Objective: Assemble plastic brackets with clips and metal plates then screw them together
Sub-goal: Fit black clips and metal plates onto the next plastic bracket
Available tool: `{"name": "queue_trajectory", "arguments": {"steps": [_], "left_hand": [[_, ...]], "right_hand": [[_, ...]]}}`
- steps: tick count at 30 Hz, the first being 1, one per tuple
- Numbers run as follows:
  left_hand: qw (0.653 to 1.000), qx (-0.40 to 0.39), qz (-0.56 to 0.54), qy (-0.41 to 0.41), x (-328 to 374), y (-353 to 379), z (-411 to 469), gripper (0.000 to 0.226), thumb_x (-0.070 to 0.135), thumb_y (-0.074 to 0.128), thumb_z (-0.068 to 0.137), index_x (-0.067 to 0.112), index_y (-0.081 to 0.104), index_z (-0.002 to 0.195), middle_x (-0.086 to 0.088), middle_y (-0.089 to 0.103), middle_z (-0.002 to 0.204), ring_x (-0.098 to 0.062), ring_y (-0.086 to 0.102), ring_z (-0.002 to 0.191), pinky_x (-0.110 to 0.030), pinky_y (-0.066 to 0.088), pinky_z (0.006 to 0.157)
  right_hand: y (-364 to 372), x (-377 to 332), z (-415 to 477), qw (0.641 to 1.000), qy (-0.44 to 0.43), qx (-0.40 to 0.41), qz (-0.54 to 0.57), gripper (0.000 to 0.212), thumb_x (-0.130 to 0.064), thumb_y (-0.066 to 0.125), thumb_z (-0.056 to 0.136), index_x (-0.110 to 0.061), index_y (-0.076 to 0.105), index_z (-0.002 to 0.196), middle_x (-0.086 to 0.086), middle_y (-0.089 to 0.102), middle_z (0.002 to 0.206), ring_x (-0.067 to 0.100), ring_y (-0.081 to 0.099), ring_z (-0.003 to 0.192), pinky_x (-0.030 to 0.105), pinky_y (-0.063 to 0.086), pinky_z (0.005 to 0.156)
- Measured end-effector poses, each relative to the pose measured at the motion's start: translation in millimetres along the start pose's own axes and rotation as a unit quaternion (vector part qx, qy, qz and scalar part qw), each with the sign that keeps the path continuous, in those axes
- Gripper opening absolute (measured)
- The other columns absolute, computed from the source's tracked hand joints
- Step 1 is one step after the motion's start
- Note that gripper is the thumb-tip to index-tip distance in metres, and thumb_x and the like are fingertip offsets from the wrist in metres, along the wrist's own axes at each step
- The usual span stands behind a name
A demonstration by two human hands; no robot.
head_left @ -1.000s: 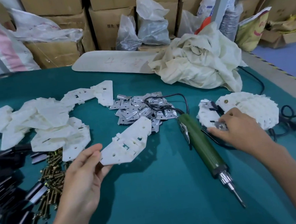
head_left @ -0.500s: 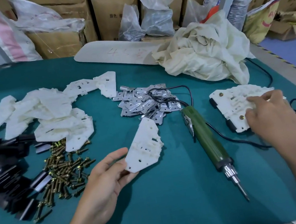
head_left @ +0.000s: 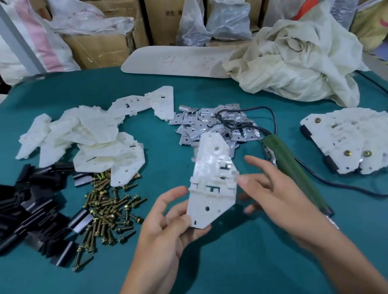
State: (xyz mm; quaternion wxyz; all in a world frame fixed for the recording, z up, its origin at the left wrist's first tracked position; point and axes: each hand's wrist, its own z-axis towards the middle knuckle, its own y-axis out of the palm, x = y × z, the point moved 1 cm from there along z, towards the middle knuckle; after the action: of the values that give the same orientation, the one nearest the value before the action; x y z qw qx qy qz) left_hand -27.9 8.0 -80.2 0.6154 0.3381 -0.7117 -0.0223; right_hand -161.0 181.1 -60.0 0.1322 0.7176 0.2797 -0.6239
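left hand: we see the left hand (head_left: 164,226) clamped on the bracket's lower corner, thumb on the face, fingers behind.
bracket: white bracket (head_left: 212,182), held up off the table (head_left: 233,279), long axis pointing away, slotted face toward us; we see nothing fitted in it yet.
right hand: right hand (head_left: 270,193) is just right of the grip, fingers apart and relaxed, holding nothing. Its thumb tip is at the bracket's edge; we cannot tell if it touches.
step: we judge it as squaring up the bracket before a clip goes in.
how: we'd keep the pinch low on the corner so the slots stay free, steady the right edge, and check the face is the right way up first.
screws: brass screws (head_left: 106,210), left of the grip.
clips: black clips (head_left: 15,219), further left, well apart from the grip.
screwdriver: green screwdriver (head_left: 291,167), lying flat just right of the grip, partly behind the right hand.
plates: metal plates (head_left: 209,124), just beyond the grip, the bracket tip overlapping them.
spare brackets: loose pile (head_left: 85,135), beyond and left of the grip.
finished stack: finished stack (head_left: 363,139), well right of the grip, screws and clips fitted.
risk: we think a thin pinch may let the bracket twist as a clip is pushed in.
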Motion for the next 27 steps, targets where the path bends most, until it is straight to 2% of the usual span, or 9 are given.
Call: {"name": "queue_trajectory", "arguments": {"steps": [3,7,12,14,17,20,23,25,27], "left_hand": [[0.999,-0.015,0.017,0.035,5.7,-0.5,-6.4,0.035,0.001,0.056,0.094,0.022,0.068,0.119,-0.017,0.071,0.117,-0.027,0.070,0.105,-0.034,0.058,0.079],[0.997,-0.030,0.044,0.056,13.3,-1.1,-9.2,0.043,-0.004,0.053,0.096,0.028,0.071,0.119,-0.018,0.072,0.113,-0.027,0.070,0.099,-0.034,0.059,0.074],[0.994,-0.065,0.056,0.061,14.6,8.0,-14.2,0.047,0.006,0.053,0.089,0.030,0.069,0.126,-0.016,0.072,0.109,-0.020,0.067,0.085,-0.029,0.055,0.070],[0.993,-0.063,0.080,0.066,13.6,10.0,-15.4,0.047,0.009,0.050,0.089,0.031,0.069,0.125,-0.014,0.073,0.109,-0.019,0.064,0.081,-0.027,0.053,0.069],[0.990,-0.055,0.099,0.080,14.8,7.5,-17.0,0.043,0.012,0.050,0.090,0.031,0.071,0.122,-0.013,0.072,0.109,-0.019,0.063,0.080,-0.027,0.052,0.071],[0.985,-0.042,0.130,0.101,16.8,6.0,-19.4,0.035,0.018,0.054,0.092,0.034,0.073,0.116,-0.005,0.073,0.112,-0.015,0.067,0.089,-0.025,0.054,0.076],[0.919,0.052,0.333,0.202,17.1,5.3,-24.7,0.031,0.037,0.070,0.091,0.046,0.065,0.121,0.015,0.061,0.127,-0.008,0.060,0.116,-0.024,0.052,0.092],[0.844,0.035,0.471,0.253,14.4,13.2,-29.4,0.056,0.054,0.073,0.081,0.048,0.053,0.134,0.023,0.047,0.138,-0.007,0.046,0.134,-0.020,0.039,0.106],[0.807,0.018,0.522,0.274,6.6,21.6,-30.0,0.065,0.056,0.072,0.080,0.045,0.047,0.139,0.023,0.048,0.137,-0.002,0.048,0.129,-0.013,0.037,0.103]], "right_hand": [[10.8,-9.7,3.1,0.995,-0.020,-0.073,0.062,0.058,-0.053,0.069,0.092,-0.029,0.052,0.142,0.001,0.077,0.114,0.019,0.073,0.101,0.032,0.056,0.075],[23.2,-20.3,0.6,0.980,-0.043,-0.104,0.167,0.048,-0.047,0.070,0.091,-0.024,0.063,0.133,0.012,0.075,0.118,0.021,0.071,0.097,0.033,0.057,0.071],[23.2,-29.8,1.9,0.965,-0.028,-0.057,0.255,0.046,-0.050,0.052,0.094,-0.017,0.069,0.122,0.014,0.073,0.123,0.028,0.070,0.112,0.049,0.055,0.096],[21.0,-32.5,3.4,0.964,-0.028,-0.031,0.263,0.036,-0.045,0.057,0.091,-0.019,0.073,0.112,0.010,0.076,0.112,0.024,0.073,0.102,0.046,0.058,0.091],[18.0,-34.5,5.0,0.964,-0.040,0.003,0.264,0.016,-0.030,0.066,0.086,-0.025,0.080,0.093,0.006,0.078,0.092,0.014,0.073,0.079,0.027,0.060,0.067],[17.4,-35.0,5.7,0.963,-0.062,0.048,0.258,0.020,-0.012,0.063,0.097,-0.021,0.079,0.089,0.004,0.076,0.085,0.011,0.070,0.070,0.022,0.057,0.059],[18.6,-37.7,3.7,0.958,-0.099,0.100,0.249,0.002,-0.013,0.069,0.093,-0.014,0.070,0.091,0.003,0.075,0.080,0.009,0.067,0.063,0.019,0.053,0.052],[23.9,-39.1,0.4,0.957,-0.118,0.127,0.235,0.015,-0.022,0.076,0.082,-0.015,0.064,0.087,0.008,0.072,0.079,0.010,0.066,0.060,0.020,0.052,0.049],[31.4,-37.7,-4.1,0.959,-0.120,0.106,0.233,0.024,-0.034,0.080,0.077,-0.017,0.064,0.083,0.012,0.071,0.083,0.013,0.068,0.062,0.022,0.054,0.052]]}}
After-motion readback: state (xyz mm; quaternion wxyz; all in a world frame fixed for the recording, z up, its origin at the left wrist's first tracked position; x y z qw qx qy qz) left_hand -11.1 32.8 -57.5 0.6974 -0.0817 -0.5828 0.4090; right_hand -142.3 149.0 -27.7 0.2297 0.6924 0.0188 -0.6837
